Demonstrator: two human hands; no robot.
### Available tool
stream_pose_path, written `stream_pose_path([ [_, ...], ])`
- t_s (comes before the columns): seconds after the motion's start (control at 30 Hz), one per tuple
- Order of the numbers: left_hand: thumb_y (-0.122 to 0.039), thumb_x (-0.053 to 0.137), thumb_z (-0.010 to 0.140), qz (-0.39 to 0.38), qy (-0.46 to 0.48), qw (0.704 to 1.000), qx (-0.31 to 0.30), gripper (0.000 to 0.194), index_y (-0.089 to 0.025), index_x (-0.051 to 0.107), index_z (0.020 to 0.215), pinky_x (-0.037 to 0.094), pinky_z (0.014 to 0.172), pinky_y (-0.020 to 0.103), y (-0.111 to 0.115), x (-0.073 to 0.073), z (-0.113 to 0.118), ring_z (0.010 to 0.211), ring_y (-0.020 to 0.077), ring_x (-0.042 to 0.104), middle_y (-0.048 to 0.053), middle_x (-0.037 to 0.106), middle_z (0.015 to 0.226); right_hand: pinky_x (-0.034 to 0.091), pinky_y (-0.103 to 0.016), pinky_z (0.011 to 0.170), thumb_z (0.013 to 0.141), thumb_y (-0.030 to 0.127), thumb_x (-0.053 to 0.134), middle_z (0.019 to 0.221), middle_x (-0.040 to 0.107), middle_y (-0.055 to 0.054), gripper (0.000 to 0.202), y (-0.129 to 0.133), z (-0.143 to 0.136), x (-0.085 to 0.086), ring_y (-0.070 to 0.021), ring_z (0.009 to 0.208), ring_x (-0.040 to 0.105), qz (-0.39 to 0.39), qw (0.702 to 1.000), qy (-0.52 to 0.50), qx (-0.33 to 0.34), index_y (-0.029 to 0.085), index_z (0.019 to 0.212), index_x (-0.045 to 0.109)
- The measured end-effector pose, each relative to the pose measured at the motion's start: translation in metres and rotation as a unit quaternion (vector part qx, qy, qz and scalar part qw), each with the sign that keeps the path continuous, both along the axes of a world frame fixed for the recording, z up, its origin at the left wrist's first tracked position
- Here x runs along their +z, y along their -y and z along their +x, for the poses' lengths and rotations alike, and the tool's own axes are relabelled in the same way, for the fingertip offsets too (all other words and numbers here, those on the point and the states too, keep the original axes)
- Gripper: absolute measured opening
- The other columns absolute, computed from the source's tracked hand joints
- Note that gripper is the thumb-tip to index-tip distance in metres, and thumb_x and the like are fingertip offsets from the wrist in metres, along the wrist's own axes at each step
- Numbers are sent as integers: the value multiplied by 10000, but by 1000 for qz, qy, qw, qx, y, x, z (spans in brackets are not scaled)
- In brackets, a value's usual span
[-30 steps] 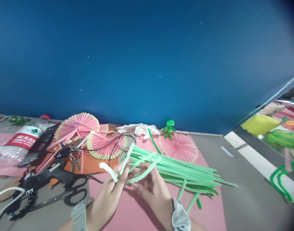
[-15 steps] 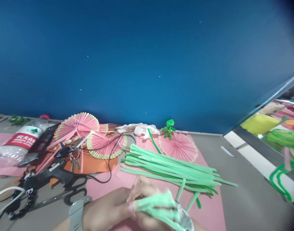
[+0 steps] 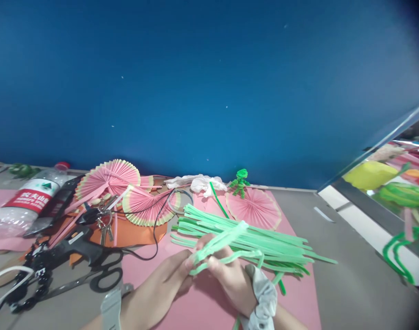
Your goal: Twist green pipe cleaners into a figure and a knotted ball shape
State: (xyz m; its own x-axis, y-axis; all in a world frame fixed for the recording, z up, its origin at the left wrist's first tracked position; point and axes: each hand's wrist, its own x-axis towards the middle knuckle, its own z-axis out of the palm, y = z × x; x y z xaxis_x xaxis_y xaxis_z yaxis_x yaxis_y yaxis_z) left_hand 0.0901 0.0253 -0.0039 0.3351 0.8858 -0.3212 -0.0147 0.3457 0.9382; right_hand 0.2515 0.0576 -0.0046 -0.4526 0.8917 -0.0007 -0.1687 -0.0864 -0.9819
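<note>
Light green pipe cleaners (image 3: 220,241), folded or bunched together, are pinched between both my hands over pink paper. My left hand (image 3: 163,288), with a grey watch band at the wrist, grips their lower end. The fingers of my right hand (image 3: 234,280) are closed around a strand that bends off to the right; a pale scrunchie (image 3: 262,300) circles that wrist. A thick end of the bunch points up and right. Right behind my hands lies a pile of light and darker green pipe cleaners (image 3: 281,243). The twist between my fingers is partly hidden.
Pleated pink paper fans (image 3: 109,178) and a small green pipe-cleaner figure (image 3: 240,183) stand along the blue partition (image 3: 209,91). Leftward are a plastic bottle (image 3: 32,197), a black glue gun (image 3: 80,245), keys (image 3: 106,224), scissors (image 3: 106,278) and a looping black cable (image 3: 157,229).
The bunch of pipe cleaners has swung from pointing low right to pointing up and right. My right hand has turned and now shows its thumb side, fingers pinching a strand.
</note>
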Motion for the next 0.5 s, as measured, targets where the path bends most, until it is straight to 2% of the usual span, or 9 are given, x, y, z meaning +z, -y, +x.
stream_pose_path([
  [0.07, -437, 369, 887, -6, 27, 999, -39, 332, -188, 554, 1004, 344, 518, 213, -4, 3, -2, 541, 99, 373, -41, 381, 605, 469, -287, 619, 710, 445, 656, 698, 561, 15, 345, 2, -2, 2, -149, 632, 566, -32, 998, -24, 54, 203, 917, 524],
  [0.13, -443, 318, 900, 18, 25, 997, -77, 363, -167, 538, 813, 295, 496, 220, -6, 6, -3, 509, 93, 295, -51, 324, 570, 473, -279, 637, 744, 424, 629, 700, 576, 9, 271, 3, -4, 4, -145, 642, 577, -33, 999, 5, 27, 192, 865, 557],
  [0.2, -445, 268, 910, 52, -15, 995, -88, 400, -175, 475, 700, 301, 525, 235, -5, 8, -2, 532, 103, 306, -36, 352, 587, 472, -276, 666, 804, 425, 557, 701, 579, -4, 247, 3, -6, 3, -145, 665, 573, -8, 999, 45, -25, 180, 802, 590],
  [0.37, -454, 239, 909, 69, -98, 987, -106, 360, -197, 469, 806, 325, 596, 242, 1, 14, 2, 576, 117, 335, -29, 381, 642, 456, -257, 603, 832, 410, 526, 685, 542, -4, 225, 3, -5, -1, -141, 648, 532, -4, 994, 89, -65, 205, 776, 599],
  [0.43, -457, 231, 909, 65, -110, 986, -106, 353, -204, 461, 821, 321, 595, 240, 3, 16, 2, 583, 121, 328, -31, 368, 646, 447, -253, 585, 825, 422, 533, 701, 536, -5, 218, 2, -3, -1, -140, 650, 521, -14, 995, 83, -53, 214, 801, 594],
  [0.5, -454, 222, 910, 72, -123, 985, -101, 359, -207, 438, 765, 317, 607, 240, 4, 16, 1, 606, 125, 335, -27, 362, 664, 444, -257, 615, 811, 435, 550, 730, 538, -9, 230, 1, -2, 1, -142, 681, 520, -16, 998, 65, -12, 212, 847, 594],
])
